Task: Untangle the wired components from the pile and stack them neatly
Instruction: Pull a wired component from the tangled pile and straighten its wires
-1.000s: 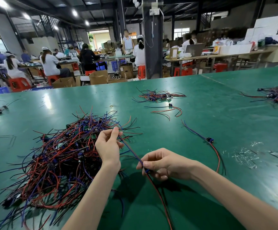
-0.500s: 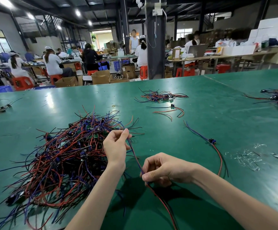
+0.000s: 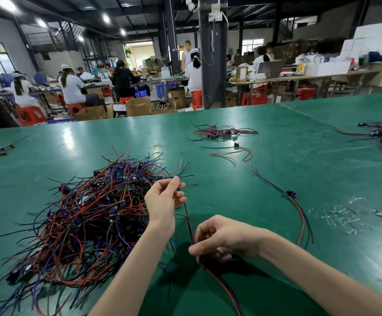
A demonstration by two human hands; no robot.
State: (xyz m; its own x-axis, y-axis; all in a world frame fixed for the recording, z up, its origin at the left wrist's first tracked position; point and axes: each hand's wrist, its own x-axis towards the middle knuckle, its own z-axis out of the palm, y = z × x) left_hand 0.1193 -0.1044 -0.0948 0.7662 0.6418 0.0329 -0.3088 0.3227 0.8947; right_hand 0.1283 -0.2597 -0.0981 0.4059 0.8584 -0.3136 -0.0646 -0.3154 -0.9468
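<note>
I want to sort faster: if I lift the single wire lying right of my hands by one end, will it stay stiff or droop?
Probably floppy: the single wire lies in loose curves on the table. Likely light: its strands are thin. The small blue part midway might swing and snag.

Left hand (image 3: 162, 202), right hand (image 3: 223, 239) bare; forearms (image 3: 310, 269) bare to frame edge.

L hand (image 3: 162, 201) + R hand (image 3: 222, 238) pinch wire (image 3: 188, 221) beside pile (image 3: 89, 215)
</note>
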